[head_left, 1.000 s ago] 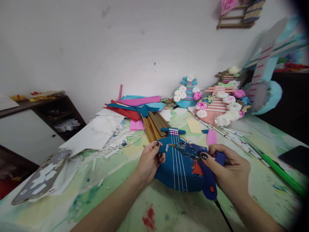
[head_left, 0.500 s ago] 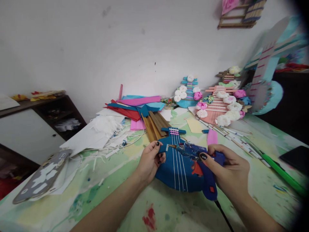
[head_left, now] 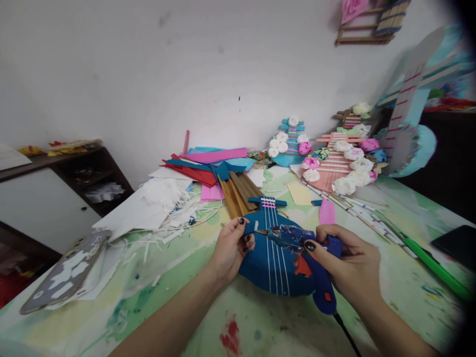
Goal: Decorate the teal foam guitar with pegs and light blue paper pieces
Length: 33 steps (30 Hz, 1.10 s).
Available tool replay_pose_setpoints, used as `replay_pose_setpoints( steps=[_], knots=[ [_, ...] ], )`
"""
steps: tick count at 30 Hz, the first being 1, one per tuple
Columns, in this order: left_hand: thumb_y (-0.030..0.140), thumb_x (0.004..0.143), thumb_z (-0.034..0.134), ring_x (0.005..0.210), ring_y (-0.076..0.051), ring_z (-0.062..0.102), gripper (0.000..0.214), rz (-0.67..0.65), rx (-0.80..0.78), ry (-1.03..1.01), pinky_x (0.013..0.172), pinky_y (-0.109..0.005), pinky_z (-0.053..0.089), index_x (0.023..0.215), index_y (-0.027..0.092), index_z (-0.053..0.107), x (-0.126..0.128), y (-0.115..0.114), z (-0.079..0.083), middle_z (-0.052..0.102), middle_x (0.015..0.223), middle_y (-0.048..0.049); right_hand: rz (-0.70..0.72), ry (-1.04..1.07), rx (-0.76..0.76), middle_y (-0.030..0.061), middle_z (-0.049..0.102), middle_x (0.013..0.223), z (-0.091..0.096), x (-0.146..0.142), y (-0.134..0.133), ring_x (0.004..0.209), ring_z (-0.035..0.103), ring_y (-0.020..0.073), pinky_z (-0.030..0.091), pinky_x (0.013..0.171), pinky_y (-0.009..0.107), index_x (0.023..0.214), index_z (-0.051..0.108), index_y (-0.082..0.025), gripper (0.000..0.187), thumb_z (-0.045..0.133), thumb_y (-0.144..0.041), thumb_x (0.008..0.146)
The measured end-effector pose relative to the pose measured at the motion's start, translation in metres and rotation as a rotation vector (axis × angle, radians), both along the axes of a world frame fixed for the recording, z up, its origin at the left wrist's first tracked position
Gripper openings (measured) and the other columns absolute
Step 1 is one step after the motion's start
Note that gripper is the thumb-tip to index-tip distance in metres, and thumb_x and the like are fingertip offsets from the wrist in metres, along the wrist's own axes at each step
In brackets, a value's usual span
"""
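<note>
My left hand [head_left: 232, 248] pinches a small blue strip [head_left: 252, 227] with a whitish patch near its free end. In my right hand [head_left: 345, 253] is a dark blue hot glue gun [head_left: 292, 236], its nozzle pointing left, close to the strip's end; I cannot tell whether they touch. Below both lies a blue paper guitar [head_left: 260, 267] with white strings running down its body and pink and white bars on its neck. An orange-red part [head_left: 303, 266] shows under the gun. The gun's black cord [head_left: 345, 332] trails to the bottom edge.
Coloured crepe paper [head_left: 217, 156] and white scraps [head_left: 163, 196] lie behind and left. A phone case [head_left: 67, 277] rests at the table's left. Flower-decorated guitars [head_left: 290, 144] stand at the back. Paper sticks [head_left: 357, 213] and a green tool [head_left: 435, 267] lie on the right.
My right hand has moved the glue gun slightly left and down, bringing its nozzle nearer the strip's end. My left hand stays almost still.
</note>
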<state>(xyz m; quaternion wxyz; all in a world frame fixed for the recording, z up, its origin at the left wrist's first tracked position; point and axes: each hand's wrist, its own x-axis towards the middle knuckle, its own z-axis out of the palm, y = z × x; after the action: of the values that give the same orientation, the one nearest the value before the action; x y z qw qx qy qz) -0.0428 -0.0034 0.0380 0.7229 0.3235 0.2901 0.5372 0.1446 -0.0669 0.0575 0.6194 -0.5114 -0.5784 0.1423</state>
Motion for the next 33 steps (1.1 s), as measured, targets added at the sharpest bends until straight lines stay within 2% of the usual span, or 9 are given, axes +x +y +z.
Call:
replay_pose_setpoints(
  steps=[9,18,33],
  knots=[
    [0.027,0.078,0.064,0.046,-0.007,0.041,0.02,-0.029,-0.001,0.034,0.046,-0.017,0.03,0.079,0.016,0.048,0.0003,-0.0009,0.0006,0.042,0.051,0.0056,0.016,0.019,-0.017,-0.0041,0.048,0.059,-0.0017,0.0014,0.0006,0.046,0.039,0.0057,0.032,0.04,0.016,0.067,0.058,-0.019,0.014,0.071,-0.023,0.067],
    [0.026,0.08,0.062,0.045,-0.007,0.04,0.018,-0.065,0.01,0.042,0.045,-0.018,0.029,0.08,0.016,0.047,0.0002,-0.0022,-0.0009,0.041,0.051,0.0057,-0.077,0.021,0.002,-0.0051,0.047,0.055,0.0003,-0.0013,0.0031,0.045,0.038,0.0056,0.032,0.039,0.014,0.067,0.057,-0.019,0.015,0.071,-0.025,0.068],
    [0.022,0.079,0.063,0.048,-0.007,0.041,0.017,-0.054,0.014,-0.017,0.046,-0.018,0.032,0.08,0.016,0.047,0.0002,-0.0007,-0.0016,0.043,0.055,0.0048,-0.094,0.005,0.033,-0.0058,0.046,0.055,0.003,-0.0037,-0.0011,0.043,0.038,0.0048,0.031,0.038,0.013,0.065,0.055,-0.019,0.017,0.07,-0.024,0.068]
  ],
)
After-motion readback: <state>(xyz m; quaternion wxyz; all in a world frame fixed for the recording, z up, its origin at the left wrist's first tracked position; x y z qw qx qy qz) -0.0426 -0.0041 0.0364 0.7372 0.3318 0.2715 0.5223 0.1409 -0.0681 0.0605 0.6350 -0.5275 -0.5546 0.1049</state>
